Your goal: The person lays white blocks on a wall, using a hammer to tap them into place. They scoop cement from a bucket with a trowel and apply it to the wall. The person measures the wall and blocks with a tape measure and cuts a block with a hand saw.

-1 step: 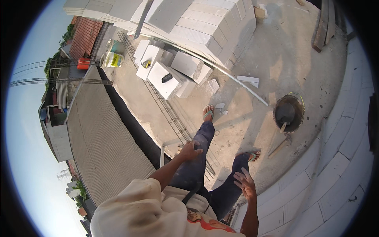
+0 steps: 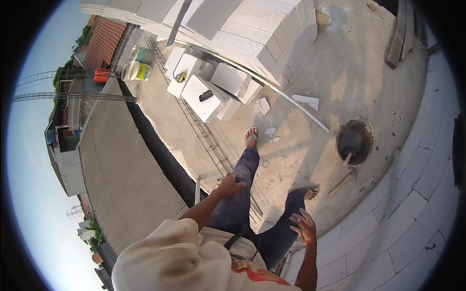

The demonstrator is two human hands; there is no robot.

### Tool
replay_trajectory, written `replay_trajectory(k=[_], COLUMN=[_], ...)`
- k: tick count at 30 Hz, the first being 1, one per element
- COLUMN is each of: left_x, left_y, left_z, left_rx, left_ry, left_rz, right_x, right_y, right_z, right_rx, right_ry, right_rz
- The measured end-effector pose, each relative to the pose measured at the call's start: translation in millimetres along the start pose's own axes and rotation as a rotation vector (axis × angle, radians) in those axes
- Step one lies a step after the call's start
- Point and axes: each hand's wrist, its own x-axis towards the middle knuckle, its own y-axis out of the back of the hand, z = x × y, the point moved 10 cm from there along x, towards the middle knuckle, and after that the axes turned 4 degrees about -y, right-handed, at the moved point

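My left hand (image 2: 229, 185) is over my left trouser leg (image 2: 242, 169) near the knee, holding nothing, its thumb apart from loosely bent fingers. Beside my right leg hangs my right hand (image 2: 305, 228), empty, with its fingers spread. Ahead, white blocks (image 2: 201, 94) lie in a loose group on the concrete; a yellow-and-black tape measure (image 2: 180, 77) and a small black object (image 2: 206, 95) rest on them. To the right stands a round bucket (image 2: 345, 133) with grey contents and a handle sticking out. A wooden-handled tool (image 2: 341, 182) lies nearby.
A large block stack (image 2: 272, 36) stands ahead, with a long pale pole (image 2: 296, 104) along it. Steel rebar framework (image 2: 206, 138) runs along the left, near the slab edge above a corrugated roof (image 2: 126, 160). A low block wall (image 2: 388, 213) curves around the right. Boards (image 2: 399, 34) lie far right.
My left foot and left hand have shifted slightly to the left. My right hand has changed little. The blocks and bucket stay where they were.
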Motion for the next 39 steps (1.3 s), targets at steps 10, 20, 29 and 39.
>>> replay_trajectory(k=[10,20,29,39], left_x=[194.3,465.3,591.3,435.3], left_y=[200.5,550.6,634.5,477.3], left_z=[-207.3,-294.4,-317.2,-224.9], left_rx=[-0.455,-0.152,0.072,-0.555], left_ry=[0.194,0.209,0.042,0.057], left_rz=[0.188,0.671,0.487,-0.22], right_x=[62.0,210.5,184.2,150.5], right_y=[34.8,-246.0,-239.7,-304.0], right_z=[34.5,-10.5,16.3,35.1], right_rx=[-0.499,-0.737,-0.368,-0.485], right_ry=[-0.293,-0.624,-0.486,-0.113], right_rz=[0.711,0.361,0.378,0.354])
